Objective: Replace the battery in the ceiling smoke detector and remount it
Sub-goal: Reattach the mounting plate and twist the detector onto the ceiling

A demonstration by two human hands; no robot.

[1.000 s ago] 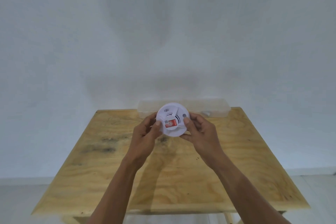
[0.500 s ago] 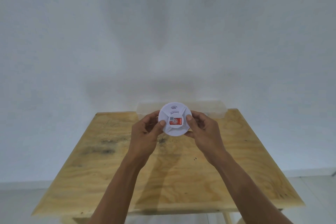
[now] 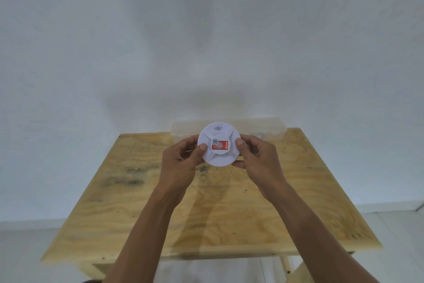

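A round white smoke detector with a red and white label at its centre is held up above the far half of the wooden table. My left hand grips its left edge, thumb on the face. My right hand grips its right edge, thumb on the rim. The detector's face points toward me. Its back side is hidden. No battery shows.
A clear plastic box lies along the table's far edge against the white wall. The floor shows to the left and right of the table.
Both hands have turned the detector clockwise, so its label now sits level. The hands stay in the same place above the table.
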